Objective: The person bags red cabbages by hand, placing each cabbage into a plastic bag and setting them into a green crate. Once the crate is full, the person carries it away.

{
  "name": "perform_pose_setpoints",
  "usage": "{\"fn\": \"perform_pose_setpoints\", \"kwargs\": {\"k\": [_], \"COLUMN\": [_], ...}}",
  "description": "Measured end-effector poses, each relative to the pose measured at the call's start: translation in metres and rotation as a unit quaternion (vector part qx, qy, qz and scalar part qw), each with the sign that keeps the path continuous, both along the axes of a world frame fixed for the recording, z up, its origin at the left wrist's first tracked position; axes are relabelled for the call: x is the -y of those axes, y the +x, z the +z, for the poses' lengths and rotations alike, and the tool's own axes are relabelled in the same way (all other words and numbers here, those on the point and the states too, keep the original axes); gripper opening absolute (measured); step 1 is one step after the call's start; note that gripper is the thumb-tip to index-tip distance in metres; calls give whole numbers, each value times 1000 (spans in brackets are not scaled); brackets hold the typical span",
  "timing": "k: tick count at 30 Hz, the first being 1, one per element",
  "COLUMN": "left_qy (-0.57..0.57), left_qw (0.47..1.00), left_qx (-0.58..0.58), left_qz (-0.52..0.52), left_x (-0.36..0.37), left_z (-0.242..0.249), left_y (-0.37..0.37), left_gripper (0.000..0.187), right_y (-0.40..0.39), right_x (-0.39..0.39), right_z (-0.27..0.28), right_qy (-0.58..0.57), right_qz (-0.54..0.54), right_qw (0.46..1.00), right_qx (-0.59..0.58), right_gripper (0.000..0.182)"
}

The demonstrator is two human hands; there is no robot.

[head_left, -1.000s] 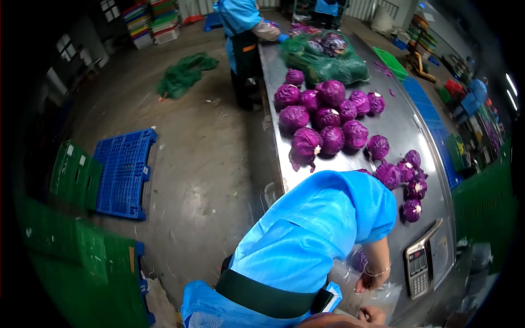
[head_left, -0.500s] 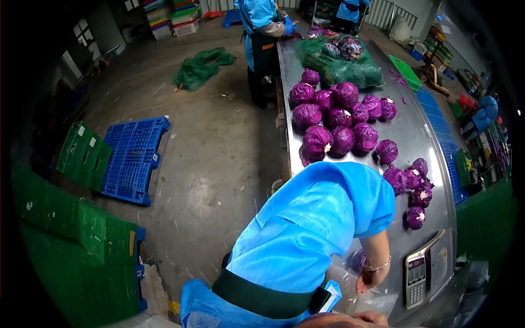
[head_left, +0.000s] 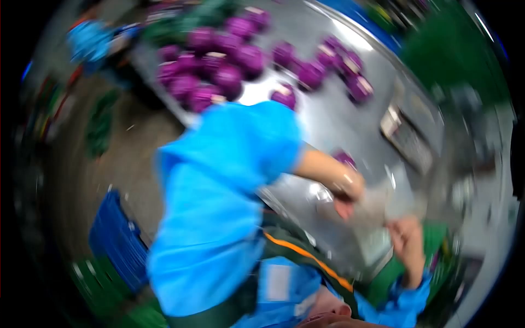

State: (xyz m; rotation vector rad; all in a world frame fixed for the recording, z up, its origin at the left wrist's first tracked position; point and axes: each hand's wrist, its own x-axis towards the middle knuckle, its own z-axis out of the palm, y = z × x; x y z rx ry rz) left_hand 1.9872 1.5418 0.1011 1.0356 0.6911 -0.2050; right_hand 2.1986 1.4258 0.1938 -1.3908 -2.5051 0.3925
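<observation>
Much of the view is smeared by motion. My left hand (head_left: 347, 197), below a blue sleeve, is closed at the near side of a clear plastic bag (head_left: 374, 210); its fingers are blurred. On the bag's other side my right hand (head_left: 406, 238) has its fingers curled closed on the plastic. One red cabbage (head_left: 344, 158) shows just behind my left wrist, partly hidden by it. Further up the metal table (head_left: 350, 126), several red cabbages (head_left: 227, 76) lie in a group, and a few more (head_left: 342, 65) lie to their right.
A scale with a keypad (head_left: 407, 136) sits at the table's right. Green netting (head_left: 191, 22) lies beyond the cabbages. A co-worker in blue (head_left: 90, 41) stands at the upper left. A blue pallet (head_left: 117, 240) and green crates (head_left: 104, 284) are on the floor.
My view has swung and tilted, so the table lies aslant. My right hand has come up into view from the bottom edge, with the bag between both hands.
</observation>
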Motion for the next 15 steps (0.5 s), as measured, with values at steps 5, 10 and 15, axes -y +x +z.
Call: {"fn": "perform_pose_setpoints", "kwargs": {"k": [5,10,15], "left_qy": [13,10,10], "left_qw": [997,995,996], "left_qx": [-76,-94,-87], "left_qz": [-27,-3,20], "left_x": [0,-7,3], "left_z": [7,15,13], "left_y": [-14,-12,-12], "left_gripper": [27,24,25], "right_y": [33,23,-56], "right_x": [97,73,-3], "right_z": [107,64,-29], "right_qy": [424,-29,54], "right_qz": [-409,-324,-50], "right_qw": [805,943,991], "right_qx": [-66,78,-109], "right_gripper": [14,23,22]}}
